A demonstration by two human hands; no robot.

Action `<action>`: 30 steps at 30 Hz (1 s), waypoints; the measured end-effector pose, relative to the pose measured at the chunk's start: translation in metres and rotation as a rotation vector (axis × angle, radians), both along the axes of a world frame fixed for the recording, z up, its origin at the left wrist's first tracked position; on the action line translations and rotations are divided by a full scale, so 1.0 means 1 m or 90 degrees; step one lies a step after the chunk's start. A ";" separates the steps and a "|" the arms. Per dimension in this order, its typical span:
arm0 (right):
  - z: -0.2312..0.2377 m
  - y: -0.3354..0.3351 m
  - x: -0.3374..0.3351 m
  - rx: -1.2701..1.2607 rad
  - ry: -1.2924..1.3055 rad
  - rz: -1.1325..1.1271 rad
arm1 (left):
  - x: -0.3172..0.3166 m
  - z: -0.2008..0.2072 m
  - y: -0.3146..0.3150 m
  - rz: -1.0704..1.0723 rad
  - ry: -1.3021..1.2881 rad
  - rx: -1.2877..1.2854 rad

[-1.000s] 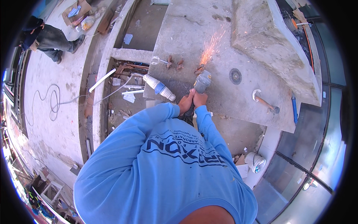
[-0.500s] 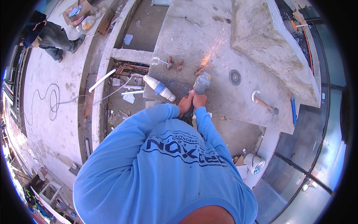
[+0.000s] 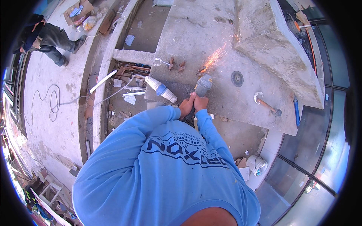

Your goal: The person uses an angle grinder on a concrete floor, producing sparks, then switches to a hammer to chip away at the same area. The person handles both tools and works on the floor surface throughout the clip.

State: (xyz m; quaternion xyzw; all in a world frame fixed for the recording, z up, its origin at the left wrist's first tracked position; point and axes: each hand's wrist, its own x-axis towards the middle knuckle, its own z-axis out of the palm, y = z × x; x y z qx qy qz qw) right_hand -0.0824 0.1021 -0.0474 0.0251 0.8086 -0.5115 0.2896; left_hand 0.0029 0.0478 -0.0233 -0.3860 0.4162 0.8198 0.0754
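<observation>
Both my hands are closed around the body of a grey angle grinder (image 3: 204, 85). My left hand (image 3: 186, 107) grips from the left, pressed against my right hand (image 3: 200, 102) on the other side. The grinder's head touches or nearly touches a small rusty metal piece (image 3: 201, 71) on the concrete slab (image 3: 215, 34). Orange sparks (image 3: 215, 59) spray away from there, up and to the right. The disc itself is hidden. Left of it lie two more rusty pieces, one (image 3: 171, 63) near the other (image 3: 181, 67).
A white wrapped roll (image 3: 161, 89) with a blue band lies left of my hands. A loose round disc (image 3: 237, 78), a hammer-like tool (image 3: 269, 105) and a blue tube (image 3: 296, 113) lie right. A bucket (image 3: 257, 165) stands lower right. A grey cable (image 3: 56, 103) loops left; a person (image 3: 56, 39) stands upper left.
The spark spray has grown and reaches farther up and to the right. The grinder has shifted very slightly. The other person's legs have moved a little.
</observation>
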 end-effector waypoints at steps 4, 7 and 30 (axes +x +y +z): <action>-0.002 0.000 -0.002 -0.003 -0.003 0.001 | -0.001 0.003 -0.001 -0.002 -0.002 0.000; 0.010 -0.005 -0.001 -0.014 -0.011 0.004 | -0.002 0.003 -0.002 0.000 -0.007 -0.009; 0.001 -0.004 -0.002 0.010 0.024 -0.003 | -0.001 0.009 -0.006 -0.014 0.015 -0.005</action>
